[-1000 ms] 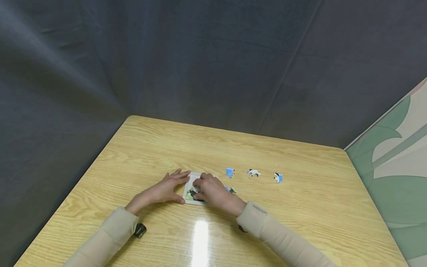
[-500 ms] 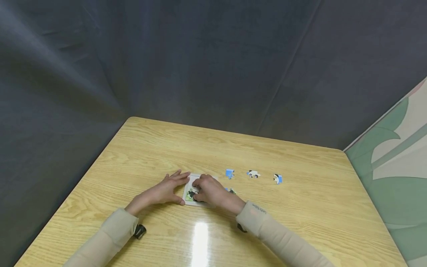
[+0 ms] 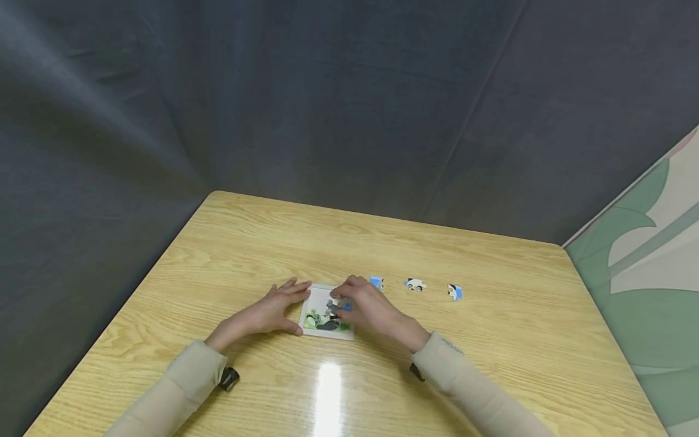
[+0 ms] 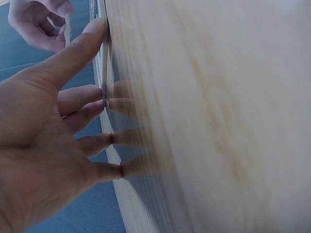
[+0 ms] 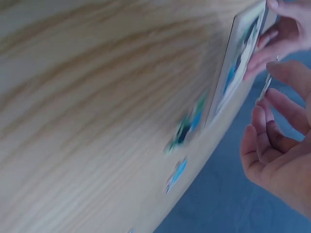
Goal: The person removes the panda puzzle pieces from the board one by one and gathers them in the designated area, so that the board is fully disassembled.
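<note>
A small puzzle tray with a white rim (image 3: 327, 335) lies on the table, its lower part filled with green and black-and-white panda pieces (image 3: 327, 324). My left hand (image 3: 267, 311) spans the tray's left side, thumb at the near corner and fingers at the far one. In the left wrist view its thumb (image 4: 80, 48) lies along the tray's edge and the fingertips touch the table. Over the tray, my right hand (image 3: 374, 308) pinches a puzzle piece (image 5: 265, 90) between thumb and forefinger, seen edge-on in the right wrist view.
To the tray's right lie loose puzzle pieces: a blue one (image 3: 377, 281), one with a panda face (image 3: 415, 284) and a white-and-blue one (image 3: 455, 292). Another green-and-blue piece (image 5: 184, 130) lies close beside the tray. A dark curtain (image 3: 349, 109) hangs behind the wooden table (image 3: 491, 358).
My right hand has lifted and moved right and slightly up from the tray, with a puzzle piece showing in its fingers. More of the panda picture is uncovered. My left hand has stayed put.
</note>
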The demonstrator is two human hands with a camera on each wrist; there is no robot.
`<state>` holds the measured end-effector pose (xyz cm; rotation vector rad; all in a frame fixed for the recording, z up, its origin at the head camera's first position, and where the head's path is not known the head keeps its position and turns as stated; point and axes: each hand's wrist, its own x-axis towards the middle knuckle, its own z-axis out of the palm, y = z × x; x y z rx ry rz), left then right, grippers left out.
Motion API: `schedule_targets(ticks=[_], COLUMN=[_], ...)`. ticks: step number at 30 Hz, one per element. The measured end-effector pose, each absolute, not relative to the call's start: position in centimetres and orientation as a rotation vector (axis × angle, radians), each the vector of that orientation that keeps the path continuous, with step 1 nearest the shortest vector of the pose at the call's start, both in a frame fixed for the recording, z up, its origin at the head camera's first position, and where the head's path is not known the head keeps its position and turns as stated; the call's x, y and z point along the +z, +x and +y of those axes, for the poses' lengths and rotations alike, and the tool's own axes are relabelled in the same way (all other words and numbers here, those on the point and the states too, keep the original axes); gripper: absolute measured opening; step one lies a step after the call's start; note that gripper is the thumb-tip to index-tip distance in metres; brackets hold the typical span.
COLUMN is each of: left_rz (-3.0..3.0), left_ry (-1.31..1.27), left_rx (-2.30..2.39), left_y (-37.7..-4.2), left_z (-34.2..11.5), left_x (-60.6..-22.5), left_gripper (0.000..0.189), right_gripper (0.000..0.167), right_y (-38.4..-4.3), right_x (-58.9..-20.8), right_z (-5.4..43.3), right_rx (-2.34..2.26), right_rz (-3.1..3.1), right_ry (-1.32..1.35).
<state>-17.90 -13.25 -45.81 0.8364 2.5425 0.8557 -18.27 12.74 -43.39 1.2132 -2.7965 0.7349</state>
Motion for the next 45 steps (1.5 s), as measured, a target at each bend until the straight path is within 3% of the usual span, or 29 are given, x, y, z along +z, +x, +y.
schedule_targets(ticks=[11, 45], left_rz=[2.553, 2.541], left_ry=[0.829, 0.809], left_rx=[0.830, 0.853], left_y=[-17.7, -17.8], left_z=[-13.2, -13.1], left_x=[-45.6, -45.7], left_gripper=[0.085, 0.085], right_gripper=[0.036, 0.031], right_y=[-17.6, -16.7], right_x=[-43.1, -42.8], right_z=[17.6, 24.0], right_rx=[0.816, 0.755], right_rz=[-2.761, -2.692], right_ry=[1.093, 1.019])
